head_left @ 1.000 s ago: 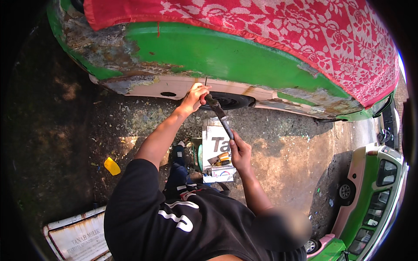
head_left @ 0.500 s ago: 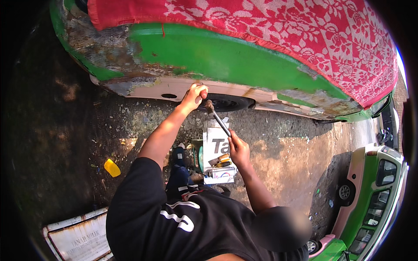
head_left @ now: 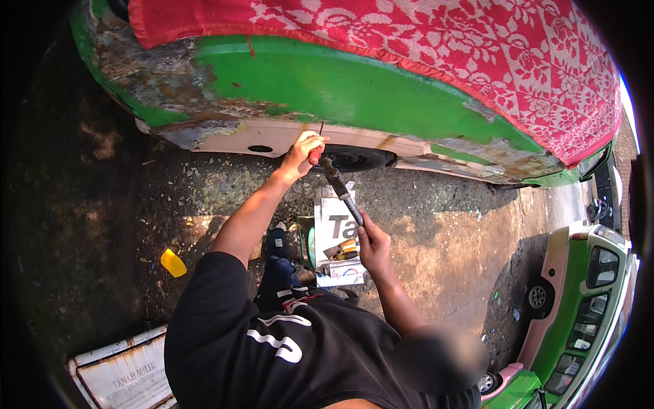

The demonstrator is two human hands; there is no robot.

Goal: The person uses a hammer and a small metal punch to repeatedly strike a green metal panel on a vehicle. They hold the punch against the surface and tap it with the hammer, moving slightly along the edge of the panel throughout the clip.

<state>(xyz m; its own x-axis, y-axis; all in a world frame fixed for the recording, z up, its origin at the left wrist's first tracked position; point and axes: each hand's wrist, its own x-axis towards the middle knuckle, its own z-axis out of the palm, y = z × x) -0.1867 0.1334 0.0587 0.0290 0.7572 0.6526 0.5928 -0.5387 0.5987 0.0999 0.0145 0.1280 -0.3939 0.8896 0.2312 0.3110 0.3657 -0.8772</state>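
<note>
My left hand (head_left: 300, 157) is closed round a screwdriver (head_left: 315, 157) with a red handle. Its thin dark shaft points up at the pale pink lower panel (head_left: 225, 140) of a green vehicle body (head_left: 293, 78); whether the tip touches the metal is hard to tell. In my right hand (head_left: 375, 249) is a hammer (head_left: 343, 193), gripped by its handle. The hammer's worn head sits just below the screwdriver's handle end, in front of the dark wheel (head_left: 354, 158). Bare, rusty patches (head_left: 146, 75) mark the body to the left.
A red floral cloth (head_left: 436, 48) covers the vehicle's top. By my feet lie a white printed board (head_left: 330, 221) and yellow-handled tools (head_left: 347, 249). A yellow piece (head_left: 173, 263) is on the ground. A rusty white sign (head_left: 129, 375) stands lower left; a green-and-pink van (head_left: 579, 307) is parked right.
The screwdriver has tilted, so its shaft now shows against the panel above my left hand. My right hand and the hammer have shifted slightly, with the hammer's head still close below the screwdriver.
</note>
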